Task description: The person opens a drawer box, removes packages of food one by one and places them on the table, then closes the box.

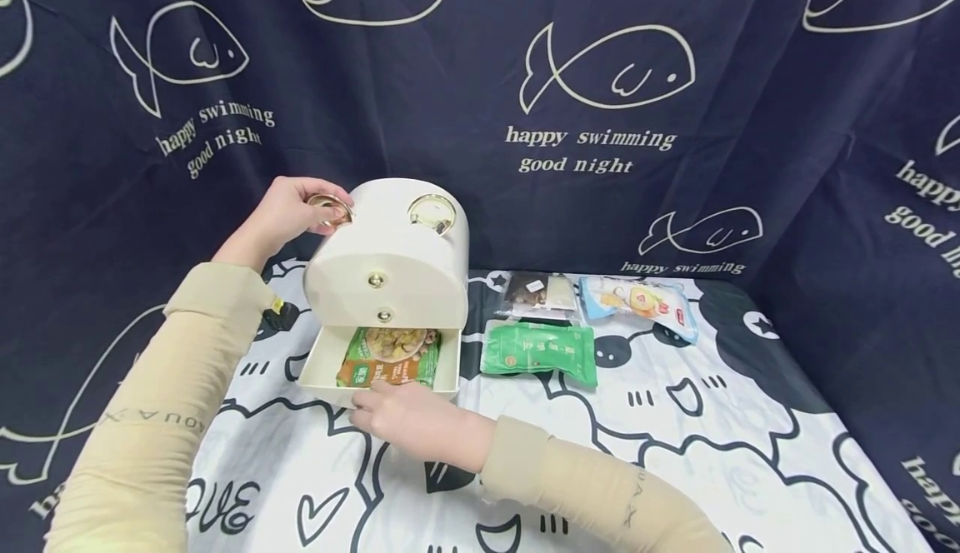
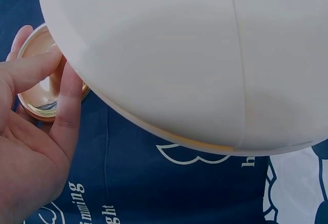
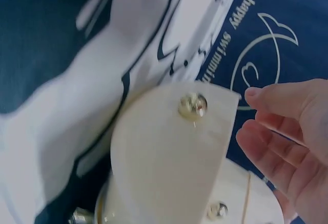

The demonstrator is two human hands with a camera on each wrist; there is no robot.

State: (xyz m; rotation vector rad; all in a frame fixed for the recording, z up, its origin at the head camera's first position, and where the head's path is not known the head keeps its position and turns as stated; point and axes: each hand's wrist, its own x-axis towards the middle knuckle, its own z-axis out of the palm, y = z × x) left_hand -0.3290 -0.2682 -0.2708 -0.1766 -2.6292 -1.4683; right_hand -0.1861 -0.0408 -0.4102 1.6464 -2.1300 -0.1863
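Navy curtain (image 1: 465,103) w/ white fish prints fills the upper frame; tabletop (image 1: 660,445) below it, b&w cartoon cloth on top. Cream box (image 1: 405,245), ctr-left, w/ its drawer (image 1: 450,357) out toward btm of frame.

R hand (image 1: 412,420), lower ctr: fingers loosely bent, thumb apart, nothing grasped afaict; at drawer's near rim, contact unclear. L hand (image 1: 288,207), upper left of box: thumb & fingers pinch the left gold cup (image 2: 37,92).

Blue-white pkt (image 1: 637,301) & green pkt (image 1: 538,349) right of ctr, well apart from both hands. Orange-green pkt (image 1: 390,357) lies flat in drawer, just above R fingers in frame; R hand's nearer. Its long axis: can't tell, far end's under box front. Dark pkt (image 1: 536,293) sits behind the green one.

Smaller: right gold cup (image 1: 432,214), then gold knobs (image 1: 377,281) on box front.
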